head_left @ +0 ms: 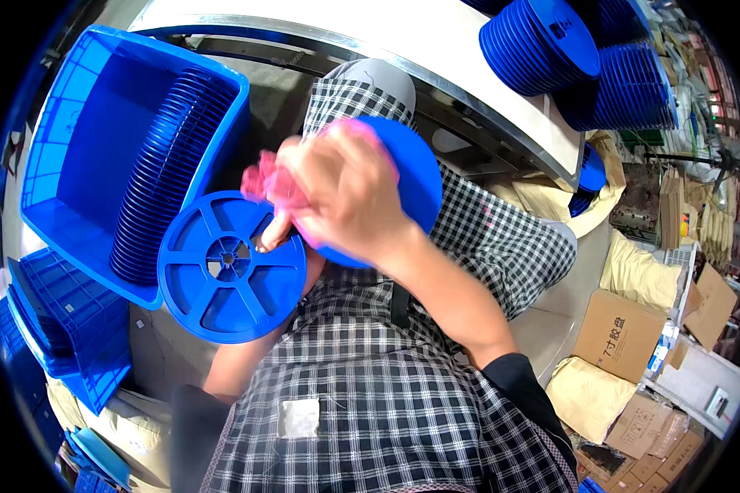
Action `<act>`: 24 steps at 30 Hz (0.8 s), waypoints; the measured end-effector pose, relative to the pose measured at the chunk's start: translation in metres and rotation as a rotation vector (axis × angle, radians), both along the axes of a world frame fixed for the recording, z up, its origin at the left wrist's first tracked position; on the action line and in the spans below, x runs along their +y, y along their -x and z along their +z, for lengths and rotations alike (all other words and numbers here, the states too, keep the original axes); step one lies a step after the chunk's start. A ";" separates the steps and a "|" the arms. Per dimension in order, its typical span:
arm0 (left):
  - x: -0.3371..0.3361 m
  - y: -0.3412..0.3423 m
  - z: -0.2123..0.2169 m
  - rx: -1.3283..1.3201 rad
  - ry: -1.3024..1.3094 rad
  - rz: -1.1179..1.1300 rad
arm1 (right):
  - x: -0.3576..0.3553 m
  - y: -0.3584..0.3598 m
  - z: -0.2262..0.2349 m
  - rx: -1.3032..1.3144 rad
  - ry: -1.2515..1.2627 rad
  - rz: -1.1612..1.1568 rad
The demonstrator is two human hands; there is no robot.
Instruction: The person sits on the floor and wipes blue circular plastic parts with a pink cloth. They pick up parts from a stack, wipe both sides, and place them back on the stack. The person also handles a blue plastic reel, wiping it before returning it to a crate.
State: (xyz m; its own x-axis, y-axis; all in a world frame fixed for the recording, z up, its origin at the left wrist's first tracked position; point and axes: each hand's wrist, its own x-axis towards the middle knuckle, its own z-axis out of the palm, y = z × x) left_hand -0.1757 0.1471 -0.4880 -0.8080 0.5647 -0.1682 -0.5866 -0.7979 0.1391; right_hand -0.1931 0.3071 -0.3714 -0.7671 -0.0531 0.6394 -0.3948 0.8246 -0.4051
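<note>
A blue spoked plastic reel [197, 283] with a hub at its centre is gripped in my left hand [275, 231]. Only the thumb shows plainly, lying on the reel's rim; the other fingers are hidden. My right hand [349, 193], blurred, is closed round a crumpled pink cloth [284, 185]. Behind that hand is a plain blue disc [415, 172], over my lap; what supports it is hidden. A checked black-and-white apron [362, 370] covers my lap.
At left, a blue crate [74, 156] holds a row of upright blue reels [168, 168]. More reels [538, 45] are stacked on the white table [370, 29] ahead. Another blue crate [74, 304] is at lower left. Cardboard boxes [619, 333] and sacks [590, 394] stand right.
</note>
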 end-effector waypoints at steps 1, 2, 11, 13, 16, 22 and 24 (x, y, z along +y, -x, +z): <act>0.000 0.003 -0.004 -0.009 -0.034 0.002 | -0.010 -0.015 0.000 -0.047 0.000 0.052; 0.000 0.005 -0.010 -0.018 -0.069 0.008 | -0.015 -0.033 -0.003 -0.027 -0.053 0.097; 0.020 0.013 0.025 0.172 -0.076 -0.029 | 0.099 -0.142 -0.029 -0.358 -0.046 -0.692; 0.014 0.011 0.020 0.097 -0.124 -0.035 | 0.117 -0.143 -0.026 -0.373 0.320 -0.824; 0.014 0.012 0.022 0.177 -0.106 -0.046 | 0.101 -0.142 0.010 -0.371 0.873 -0.550; 0.018 0.015 0.019 0.140 -0.139 -0.038 | 0.074 -0.142 0.044 -0.711 1.032 -0.235; 0.018 0.015 0.018 0.141 -0.141 -0.042 | 0.070 -0.144 0.043 -0.735 0.993 -0.190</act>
